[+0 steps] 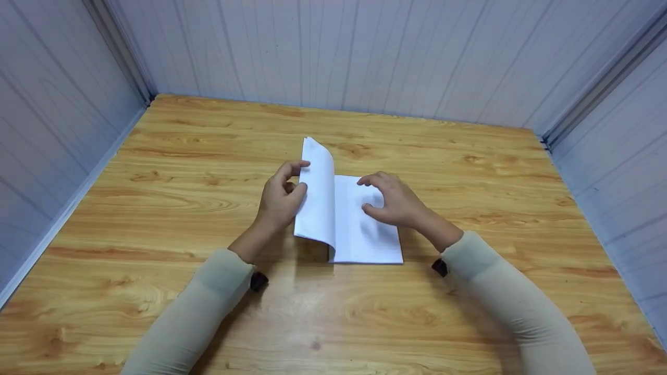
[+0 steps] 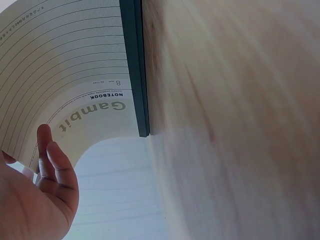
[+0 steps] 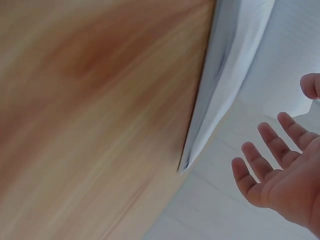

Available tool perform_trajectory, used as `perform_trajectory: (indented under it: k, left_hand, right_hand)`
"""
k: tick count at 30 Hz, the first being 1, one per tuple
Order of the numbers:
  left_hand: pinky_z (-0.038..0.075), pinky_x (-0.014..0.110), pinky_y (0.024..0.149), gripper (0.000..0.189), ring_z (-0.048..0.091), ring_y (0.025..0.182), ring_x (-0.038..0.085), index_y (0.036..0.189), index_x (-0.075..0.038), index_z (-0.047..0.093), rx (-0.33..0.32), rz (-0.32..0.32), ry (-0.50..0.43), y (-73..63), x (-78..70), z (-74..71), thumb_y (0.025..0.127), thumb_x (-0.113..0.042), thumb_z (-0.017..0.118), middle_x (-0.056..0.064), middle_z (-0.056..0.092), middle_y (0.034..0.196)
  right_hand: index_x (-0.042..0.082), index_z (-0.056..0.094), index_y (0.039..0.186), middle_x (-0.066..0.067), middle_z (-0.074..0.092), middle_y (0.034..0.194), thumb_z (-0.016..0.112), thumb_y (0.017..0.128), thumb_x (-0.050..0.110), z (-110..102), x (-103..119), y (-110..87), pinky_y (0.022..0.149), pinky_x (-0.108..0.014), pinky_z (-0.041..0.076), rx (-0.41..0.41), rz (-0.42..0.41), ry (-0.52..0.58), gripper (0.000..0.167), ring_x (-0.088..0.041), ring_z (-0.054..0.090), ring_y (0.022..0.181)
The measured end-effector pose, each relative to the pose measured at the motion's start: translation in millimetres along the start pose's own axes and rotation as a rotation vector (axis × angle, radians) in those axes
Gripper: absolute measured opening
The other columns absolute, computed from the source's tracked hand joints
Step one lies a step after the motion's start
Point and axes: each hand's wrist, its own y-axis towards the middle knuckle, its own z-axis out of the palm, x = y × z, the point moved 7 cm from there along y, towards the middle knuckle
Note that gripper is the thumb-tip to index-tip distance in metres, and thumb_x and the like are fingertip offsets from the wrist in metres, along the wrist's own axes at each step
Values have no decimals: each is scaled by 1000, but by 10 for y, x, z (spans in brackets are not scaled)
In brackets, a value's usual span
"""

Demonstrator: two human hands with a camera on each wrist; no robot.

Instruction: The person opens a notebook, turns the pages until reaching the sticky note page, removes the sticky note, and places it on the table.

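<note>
A notebook (image 1: 367,245) with white pages lies open on the table. Its left-hand part, a curved stack of pages with the cover (image 2: 75,65) beneath, stands raised from the table. My left hand (image 1: 281,198) pinches the outer edge of that part, thumb on the page side and fingers behind. In the left wrist view the cover is cream with dark lines, "Gambit" and "NOTEBOOK" printed on it, and a dark green spine (image 2: 134,65). Over the right-hand page hangs my right hand (image 1: 396,200), fingers spread and loosely bent, holding nothing; its shadow falls on the paper.
The wood-patterned table (image 1: 208,140) reaches back to a white panelled wall (image 1: 323,57), with further panels at the left and right sides. A small black piece (image 1: 259,282) sits at the left wrist and another (image 1: 440,267) at the right.
</note>
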Motion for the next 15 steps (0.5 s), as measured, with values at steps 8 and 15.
perform_trajectory:
  k: [8,15]
  left_hand:
    - [36,21,57,35,37,52,8,119,-11,65,-2,-16,3,-7,-13,-7,88,-5,49,7,62,120]
    - [39,21,57,35,39,52,9,117,-14,66,-6,-20,16,-6,6,2,88,-8,48,3,62,118]
  right_hand:
    - [15,53,133,-10,54,133,63,85,34,-15,-290,55,98,-56,36,52,131,-120,52,-32,45,120]
    - [16,50,138,-12,48,141,62,84,39,12,-472,43,101,-59,32,107,207,-177,60,-36,38,129]
